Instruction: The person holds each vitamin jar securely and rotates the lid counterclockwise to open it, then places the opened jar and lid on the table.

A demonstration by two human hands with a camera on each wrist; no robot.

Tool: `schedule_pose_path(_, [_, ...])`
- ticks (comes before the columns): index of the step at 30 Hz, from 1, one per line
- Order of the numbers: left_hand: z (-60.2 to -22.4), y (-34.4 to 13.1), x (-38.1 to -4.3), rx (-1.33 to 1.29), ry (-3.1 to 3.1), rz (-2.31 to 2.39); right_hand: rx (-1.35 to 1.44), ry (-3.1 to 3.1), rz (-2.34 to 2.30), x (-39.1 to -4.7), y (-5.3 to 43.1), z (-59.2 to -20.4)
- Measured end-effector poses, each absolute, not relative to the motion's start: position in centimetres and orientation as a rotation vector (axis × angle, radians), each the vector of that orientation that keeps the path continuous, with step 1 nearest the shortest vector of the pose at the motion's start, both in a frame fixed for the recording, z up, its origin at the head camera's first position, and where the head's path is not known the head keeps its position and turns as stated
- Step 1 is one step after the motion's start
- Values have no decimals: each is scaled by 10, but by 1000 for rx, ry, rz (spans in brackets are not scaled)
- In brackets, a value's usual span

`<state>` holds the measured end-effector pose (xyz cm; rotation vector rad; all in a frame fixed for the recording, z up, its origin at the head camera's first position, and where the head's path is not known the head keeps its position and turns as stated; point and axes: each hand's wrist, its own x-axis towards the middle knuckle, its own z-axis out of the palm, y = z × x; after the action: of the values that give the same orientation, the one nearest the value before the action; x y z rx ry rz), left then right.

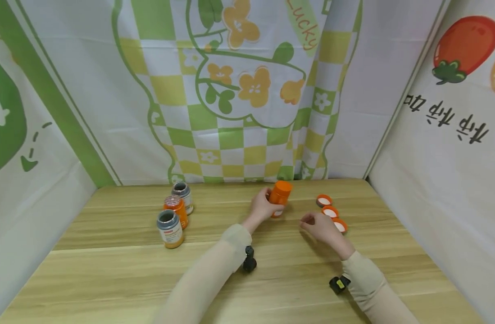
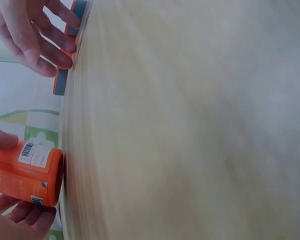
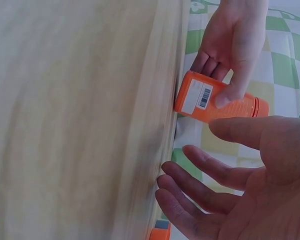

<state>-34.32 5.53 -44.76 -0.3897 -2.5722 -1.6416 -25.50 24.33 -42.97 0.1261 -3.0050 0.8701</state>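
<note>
My left hand point(image 1: 260, 209) grips an orange bottle point(image 1: 281, 192) by its side, thumb on one face and fingers round the other. The bottle has an orange cap and leans slightly; its base, with a white barcode label point(image 3: 197, 97), is close over the table. To the right, my right hand point(image 1: 321, 227) holds nothing. In the right wrist view its fingers point(image 3: 205, 192) are spread and loosely bent, the thumb apart. Beside this hand lie lids in a row: a far lid point(image 1: 324, 200), a middle lid point(image 1: 330, 211) and a near lid point(image 1: 340, 225), pale insides upward.
On the left of the wooden table point(image 1: 109, 265) stand a front jar point(image 1: 171, 231) with a dark open mouth, an orange jar point(image 1: 177, 210) with a shiny top, and a rear open jar point(image 1: 183, 197). A checked curtain point(image 1: 231, 148) hangs along the back edge.
</note>
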Motion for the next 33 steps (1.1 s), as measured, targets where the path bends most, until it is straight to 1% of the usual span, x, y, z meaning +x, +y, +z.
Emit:
schedule_pose_path(14, [-443,32,-338,-385,-2584,-1607,133,-3012,915,-259,236,-431])
schedule_pose_path(33, [-439,6,-326,-369,-2581,-1617,213,-2940,1003,-263,222,-430])
